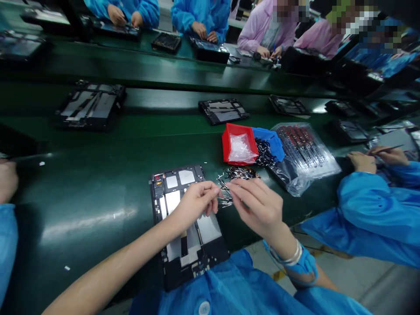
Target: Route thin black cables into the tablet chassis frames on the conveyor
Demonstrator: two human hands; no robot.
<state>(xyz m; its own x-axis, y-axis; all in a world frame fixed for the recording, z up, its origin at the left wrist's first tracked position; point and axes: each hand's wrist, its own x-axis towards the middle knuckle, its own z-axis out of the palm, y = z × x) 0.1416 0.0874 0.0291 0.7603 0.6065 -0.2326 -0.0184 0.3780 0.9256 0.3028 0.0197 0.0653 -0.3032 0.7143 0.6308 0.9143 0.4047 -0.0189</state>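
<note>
My left hand (199,200) is over the upper right of an opened tablet (210,229), with thumb and forefinger pinched together. Close to its fingertips, my right hand (259,205) is pinched too, wrist wrapped in a band. Whatever thin, small piece lies between the fingertips is too small to name. The tablet shows silver plates, a dark frame and a circuit strip along its left side. Just beyond my fingers lies a loose pile of small dark strip-like parts (243,172). A red bin (226,146) with clear plastic bits stands behind that pile.
A blue bin (278,146) with small black parts adjoins the red one. Right of it is a clear plastic tray (330,166) with rows of parts. More opened tablets (225,111) lie along the green bench (98,175). Co-workers sit opposite and on both sides; a sleeve (377,214) is near on the right.
</note>
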